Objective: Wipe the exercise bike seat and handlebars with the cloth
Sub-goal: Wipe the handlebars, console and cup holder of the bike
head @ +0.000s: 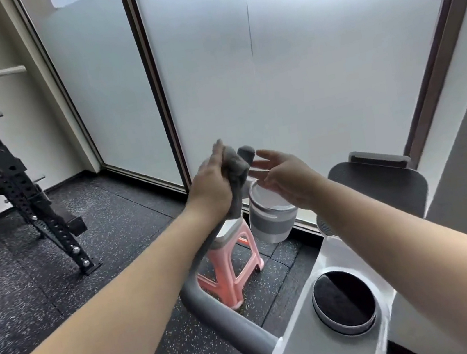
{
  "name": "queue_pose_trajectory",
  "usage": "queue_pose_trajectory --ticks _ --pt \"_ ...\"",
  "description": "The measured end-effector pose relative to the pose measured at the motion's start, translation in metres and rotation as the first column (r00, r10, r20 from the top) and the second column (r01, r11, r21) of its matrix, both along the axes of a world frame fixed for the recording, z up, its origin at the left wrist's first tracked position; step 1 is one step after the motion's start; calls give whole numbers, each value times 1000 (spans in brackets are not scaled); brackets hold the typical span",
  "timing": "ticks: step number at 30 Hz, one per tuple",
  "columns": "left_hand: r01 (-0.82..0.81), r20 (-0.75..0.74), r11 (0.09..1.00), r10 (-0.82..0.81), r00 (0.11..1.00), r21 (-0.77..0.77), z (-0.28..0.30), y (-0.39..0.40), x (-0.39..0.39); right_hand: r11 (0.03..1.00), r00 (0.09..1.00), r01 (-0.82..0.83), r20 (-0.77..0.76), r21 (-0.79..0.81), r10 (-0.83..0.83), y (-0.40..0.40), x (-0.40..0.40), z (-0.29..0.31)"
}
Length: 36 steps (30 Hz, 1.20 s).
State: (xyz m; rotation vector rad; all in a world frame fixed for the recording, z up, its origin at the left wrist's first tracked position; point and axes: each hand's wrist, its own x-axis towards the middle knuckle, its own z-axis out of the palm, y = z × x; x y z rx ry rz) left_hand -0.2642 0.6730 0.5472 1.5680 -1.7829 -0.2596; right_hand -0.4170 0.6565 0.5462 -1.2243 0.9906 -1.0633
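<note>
So biggest thing in shot is the exercise bike (335, 323) — white console w/ a round dark dial, bottom right, and its grey handlebar (216, 311) curving up and away to a capped tip near the hands. Seat isn't in view, so can't say anything abt it.

Next down: pink stool (234, 265) on the rubber floor right under the bar, and a white/grey cup (272, 219) that seems to sit just beside the bar's far end — can't tell what it's attached to tbh.

Left hand (212, 186) has the grey cloth (236, 173) pressed against the bar's upper end, fingers straight and close together, cloth bunched w/ a tail hanging down. Right hand (284, 178) is spread wide, holding nothing, hovering right over the cup.

What could go wrong imo:
- flat-palm hold isn't a real grip — a hard stroke and the cloth probably slips off and drops
- right hand is close enough to knock the cup
- the wad prob only touches one side of the tube, so the far side gets skipped
</note>
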Motion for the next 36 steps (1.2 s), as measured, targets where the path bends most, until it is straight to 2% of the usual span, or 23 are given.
queue_pose_trajectory --ticks 2,3,5,8,11,14,16,17,20,22,24,26,29,32,36 --pt "63 -22 995 -61 998 79 1 -14 -24 1000 1000 -14 3 -12 14 1 1 -1" --pt "36 9 995 -37 999 89 -4 -19 -30 1000 1000 -17 9 -16 17 1 1 -2" --pt "-15 94 999 11 995 37 -13 -20 -29 1000 999 -16 27 -3 16 1 -1 -1" --pt "-19 126 1000 17 992 18 -16 -16 -18 1000 999 -10 44 14 9 2 -3 2" --pt "-166 192 973 135 972 159 -20 -9 2 999 999 -26 34 28 25 6 -5 5" --pt "-204 313 929 104 944 307 -21 7 26 998 999 -52 6 20 52 5 -6 6" --pt "-159 258 943 82 963 292 -14 9 30 999 996 -19 -82 -28 17 2 -8 5" --pt "-141 177 954 95 980 266 -10 8 28 996 984 16 -173 -84 -31 1 -11 4" --pt "-143 -53 979 152 987 143 1 4 15 959 864 62 -466 -277 -190 3 -23 -2" --pt "-153 -126 985 162 979 77 5 -1 10 967 759 -34 -636 -253 -139 7 -31 -5" --pt "-105 -142 992 113 983 68 7 -10 3 967 623 -154 -779 -204 -65 10 -32 -9" --pt "-21 -83 989 34 996 146 7 -17 -11 957 537 -206 -841 -205 -64 10 -31 -11" --pt "-47 21 987 45 999 156 -2 -23 -24 948 491 -226 -867 -222 -87 10 -30 -12" --pt "-50 61 996 45 997 79 -8 -25 -15 943 503 -227 -858 -245 -102 10 -32 -15" --pt "-52 165 995 37 986 91 -16 -19 2 942 518 -221 -849 -252 -105 9 -31 -17"
